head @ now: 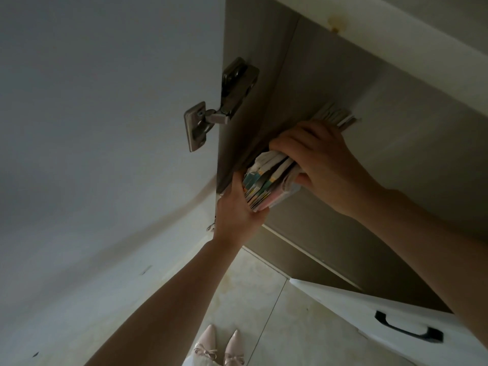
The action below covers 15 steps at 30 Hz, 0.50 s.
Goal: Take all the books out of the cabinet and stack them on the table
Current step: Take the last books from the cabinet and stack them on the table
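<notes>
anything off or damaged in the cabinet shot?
A yellowish-brown stain marks the cabinet's upper edge. The books between the left hand and right hand lean, their edges splayed unevenly. Otherwise nothing stands out.

The cabinet shelf (330, 225) is a grey-brown board with a pale front edge, seen at a steep tilt from the head camera. A bundle of books (266, 180) stands on it against the left side wall (253, 83), spines toward the opening, coloured covers packed tightly together. Their far ends (335, 117) show pale page edges deeper in. Below, the pale tiled floor (253, 294) carries two pink pointed shoes (219, 347) with bows.
</notes>
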Each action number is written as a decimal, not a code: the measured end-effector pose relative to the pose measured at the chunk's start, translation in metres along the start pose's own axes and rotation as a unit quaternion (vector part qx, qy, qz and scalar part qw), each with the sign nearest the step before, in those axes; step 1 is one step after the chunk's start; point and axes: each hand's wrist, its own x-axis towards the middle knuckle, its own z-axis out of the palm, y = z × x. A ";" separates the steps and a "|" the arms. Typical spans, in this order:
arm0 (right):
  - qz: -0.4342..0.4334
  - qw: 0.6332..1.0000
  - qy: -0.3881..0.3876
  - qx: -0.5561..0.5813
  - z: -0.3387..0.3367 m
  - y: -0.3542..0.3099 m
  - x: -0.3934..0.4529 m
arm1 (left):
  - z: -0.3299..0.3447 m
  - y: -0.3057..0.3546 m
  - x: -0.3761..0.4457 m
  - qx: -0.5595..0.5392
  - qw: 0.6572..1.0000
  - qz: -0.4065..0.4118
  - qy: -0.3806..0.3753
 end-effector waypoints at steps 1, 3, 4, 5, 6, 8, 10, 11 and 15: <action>-0.003 1.000 0.000 0.001 -0.001 0.000 -0.001 | -0.001 0.001 -0.002 -0.002 1.000 0.006 0.007; -0.006 1.000 0.001 0.011 -0.005 -0.003 -0.005 | -0.004 0.001 -0.012 -0.012 1.000 0.012 0.010; -0.006 1.000 -0.001 0.014 -0.008 -0.005 -0.008 | -0.005 0.001 -0.017 -0.018 1.000 0.016 0.010; -0.005 1.000 -0.004 0.015 -0.010 -0.009 -0.012 | -0.008 0.000 -0.025 -0.023 0.999 0.021 0.008; -0.006 1.000 -0.008 0.018 -0.011 -0.014 -0.015 | -0.010 -0.003 -0.032 -0.030 0.999 0.029 0.008; -0.014 1.000 -0.016 0.023 -0.011 -0.023 -0.025 | -0.018 -0.005 -0.044 -0.037 0.998 0.040 -0.006; -0.031 0.999 -0.025 0.019 -0.010 -0.036 -0.033 | -0.025 -0.005 -0.052 -0.051 0.997 0.047 -0.020; -0.031 0.999 -0.024 0.023 -0.010 -0.040 -0.035 | -0.028 -0.005 -0.055 -0.057 0.997 0.050 -0.023; 0.065 0.998 0.003 0.002 -0.010 -0.032 -0.049 | -0.038 -0.015 -0.053 -0.082 0.993 0.066 -0.052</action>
